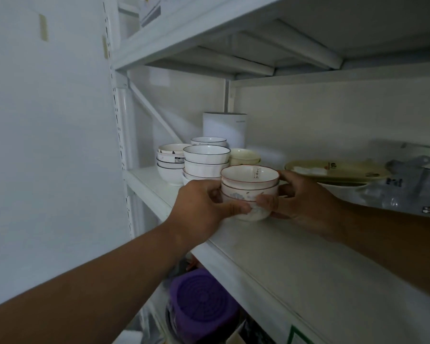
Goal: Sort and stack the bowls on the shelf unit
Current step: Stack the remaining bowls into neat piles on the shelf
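A small stack of three red-rimmed white bowls (pixel 249 187) stands on the white shelf (pixel 296 256) near its front edge. My left hand (pixel 204 207) grips the stack from the left, thumb across the bottom bowl. My right hand (pixel 298 199) holds it from the right, fingers curled round the back. Behind it to the left stand stacks of dark-rimmed white bowls (pixel 205 161) and another stack (pixel 169 162) nearer the upright. A cream bowl (pixel 245 156) sits behind the held stack.
A white cylindrical container (pixel 225 127) stands at the back. A yellowish plate (pixel 333 170) lies to the right, with bagged items (pixel 407 180) beyond it. A purple lidded container (pixel 201 306) sits on the shelf below. The upper shelf overhangs close above.
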